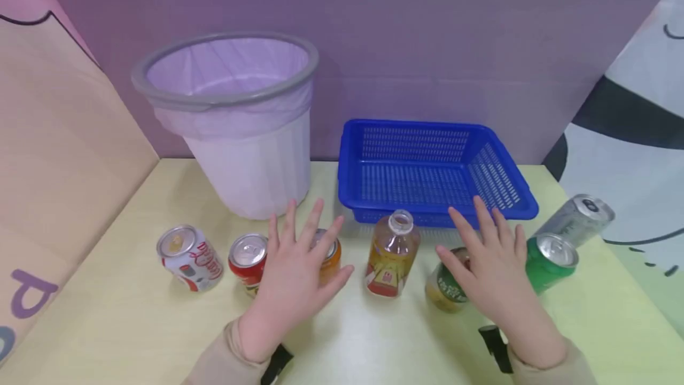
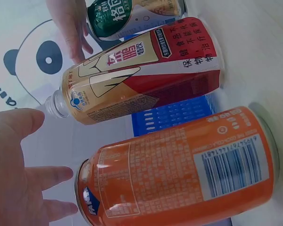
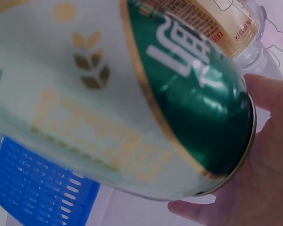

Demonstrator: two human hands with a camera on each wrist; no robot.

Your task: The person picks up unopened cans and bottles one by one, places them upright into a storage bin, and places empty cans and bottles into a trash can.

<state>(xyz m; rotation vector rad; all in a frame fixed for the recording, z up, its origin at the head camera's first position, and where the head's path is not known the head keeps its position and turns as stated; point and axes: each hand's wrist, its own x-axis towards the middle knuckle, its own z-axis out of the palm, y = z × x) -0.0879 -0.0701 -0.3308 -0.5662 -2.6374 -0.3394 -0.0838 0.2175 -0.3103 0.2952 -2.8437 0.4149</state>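
From my remote seat, I saw the white can [image 1: 193,260] near the left edge of the surface [image 1: 363,349], with sideways room there. The left hand [image 1: 291,281], fingers spread and grasping nothing, hovered about the red can [image 1: 247,263] and orange can [image 1: 330,263]. The bottle [image 1: 392,260] stood mid-row, the blue basket [image 1: 411,183] limiting room behind. The right hand [image 1: 497,275], likewise splayed and ungripping, hung by the gold-and-green can [image 1: 446,290]; the green can [image 1: 547,263] stood toward the right edge. I judged it a reach; gripping called for lower, curled fingers.

The orange can [image 2: 174,174] bears "COCA-COLA" in small print, the bottle [image 2: 146,73] "植饮", the wall [image 2: 4,96] "ana".
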